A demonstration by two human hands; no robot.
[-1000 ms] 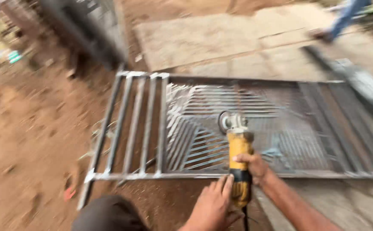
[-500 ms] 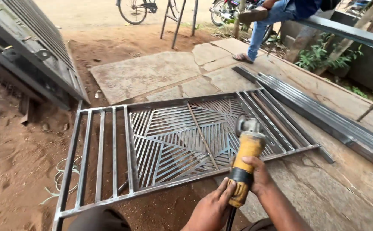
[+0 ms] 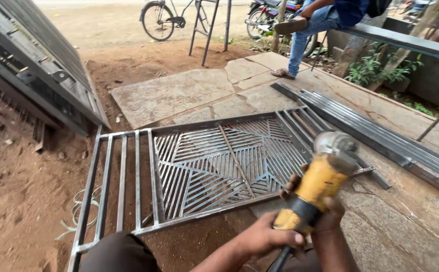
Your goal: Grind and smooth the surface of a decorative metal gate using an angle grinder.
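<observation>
Outdoors, red-brown dirt ground (image 3: 23,201) is spreading across the left side, while cracked stone slabs (image 3: 179,93) are covering the middle and right. Lying flat across both is a large metal gate frame (image 3: 214,161), its left part made of plain upright bars and its middle filled with slanted strips in a fan pattern. Another stack of metal gates (image 3: 33,65) is leaning at the upper left, just beside the frame's far corner. Long steel bars (image 3: 380,133) are lying in a bundle along the right of the frame, crowding that side. Farther back, a bicycle (image 3: 161,20) is standing on the dirt, and a seated person's jeans-clad legs (image 3: 305,35) are hanging near a parked motorbike (image 3: 264,17), well apart from the work. Loose pale wire (image 3: 78,211) is curling on the dirt by the frame's left rail.

Nearest the camera, a yellow angle grinder (image 3: 315,186) is hovering above the frame's near right corner, its disc guard pointing away and up. The right hand (image 3: 322,209) is wrapping around the yellow body in a closed grip, and the left hand (image 3: 264,236) is closing its grip around the rear end by the cable. A dark knee (image 3: 116,252) is showing at the bottom edge.
</observation>
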